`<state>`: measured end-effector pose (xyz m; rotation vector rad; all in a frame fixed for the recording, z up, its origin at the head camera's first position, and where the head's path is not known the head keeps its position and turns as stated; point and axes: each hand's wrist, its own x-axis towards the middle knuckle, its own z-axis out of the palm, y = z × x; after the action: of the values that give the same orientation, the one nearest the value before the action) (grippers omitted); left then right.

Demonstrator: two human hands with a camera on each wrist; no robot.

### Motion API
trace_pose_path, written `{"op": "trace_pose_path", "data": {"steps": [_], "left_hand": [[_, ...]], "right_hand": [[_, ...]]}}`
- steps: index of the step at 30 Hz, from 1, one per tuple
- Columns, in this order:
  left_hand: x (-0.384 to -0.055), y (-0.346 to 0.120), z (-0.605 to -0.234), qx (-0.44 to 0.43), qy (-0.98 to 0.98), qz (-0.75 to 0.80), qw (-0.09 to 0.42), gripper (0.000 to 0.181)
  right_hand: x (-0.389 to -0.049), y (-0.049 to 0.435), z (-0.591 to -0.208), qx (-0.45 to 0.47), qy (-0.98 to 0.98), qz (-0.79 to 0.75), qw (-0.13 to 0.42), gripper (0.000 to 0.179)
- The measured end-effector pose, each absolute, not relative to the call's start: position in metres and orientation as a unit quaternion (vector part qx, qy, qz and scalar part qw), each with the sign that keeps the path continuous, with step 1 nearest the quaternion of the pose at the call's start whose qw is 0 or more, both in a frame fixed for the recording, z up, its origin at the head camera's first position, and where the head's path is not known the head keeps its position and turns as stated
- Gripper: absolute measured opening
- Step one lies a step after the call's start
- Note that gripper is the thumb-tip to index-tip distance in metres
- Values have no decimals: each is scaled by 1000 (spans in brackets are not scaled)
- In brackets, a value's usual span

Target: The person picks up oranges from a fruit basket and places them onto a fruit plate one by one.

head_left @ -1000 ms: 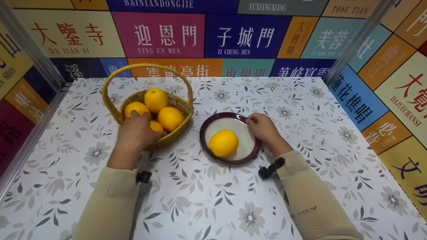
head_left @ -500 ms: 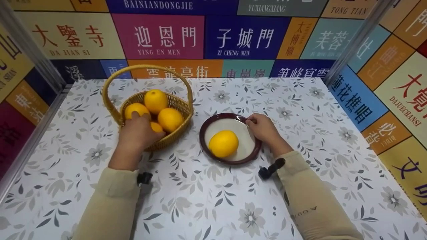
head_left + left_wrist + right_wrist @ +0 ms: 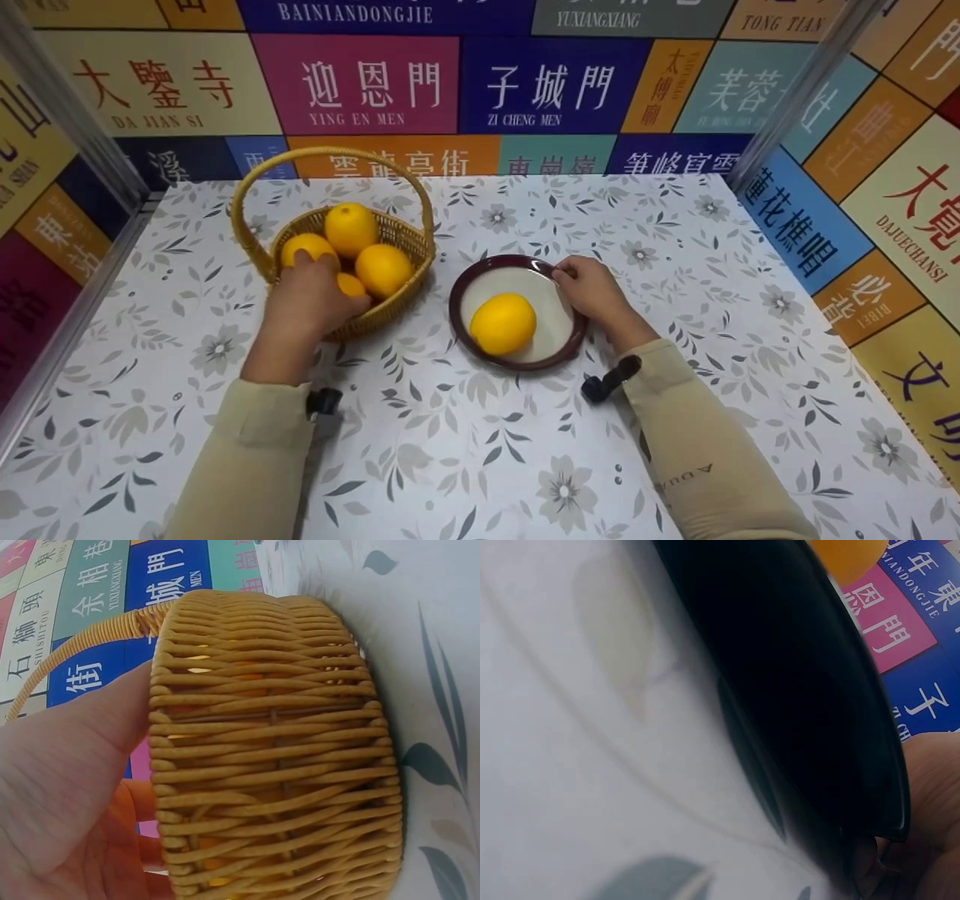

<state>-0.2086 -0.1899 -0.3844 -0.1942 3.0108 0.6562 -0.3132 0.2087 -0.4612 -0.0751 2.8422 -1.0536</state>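
Observation:
A wicker basket (image 3: 375, 319) with a tall arched handle holds several oranges (image 3: 351, 229). My left hand (image 3: 304, 307) reaches over its near rim, fingers and thumb spread round the nearest orange (image 3: 349, 286), which is mostly hidden beneath the palm. In the left wrist view the woven basket wall (image 3: 277, 757) covers the fingertips. To the right stands a round plate (image 3: 551, 330), pale inside with a dark maroon rim, bearing a single orange (image 3: 503, 323). My right hand (image 3: 596, 292) pinches the plate's right rim between thumb and fingers; the right wrist view shows the plate's dark outer side (image 3: 802, 682).
A white tablecloth (image 3: 450, 465) with grey flowers and leaves covers the table. Colourful panels with lettering (image 3: 367, 82) wall in the back and both sides. Dark wrist mounts (image 3: 600, 388) stick out inward from both sleeves.

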Motion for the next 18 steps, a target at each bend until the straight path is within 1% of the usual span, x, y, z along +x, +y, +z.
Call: {"op": "trace_pose_path", "data": {"steps": [8, 14, 18], "left_hand": [[-206, -189, -377, -58, 974, 220, 13, 68], [-207, -188, -373, -56, 973, 225, 4, 70], [-208, -186, -370, -53, 972, 227, -12, 70]], "right_hand": [[-312, 209, -461, -39, 936, -349, 38, 25], [-311, 209, -460, -40, 936, -349, 39, 24], [-311, 210, -459, -46, 938, -341, 38, 25]]}}
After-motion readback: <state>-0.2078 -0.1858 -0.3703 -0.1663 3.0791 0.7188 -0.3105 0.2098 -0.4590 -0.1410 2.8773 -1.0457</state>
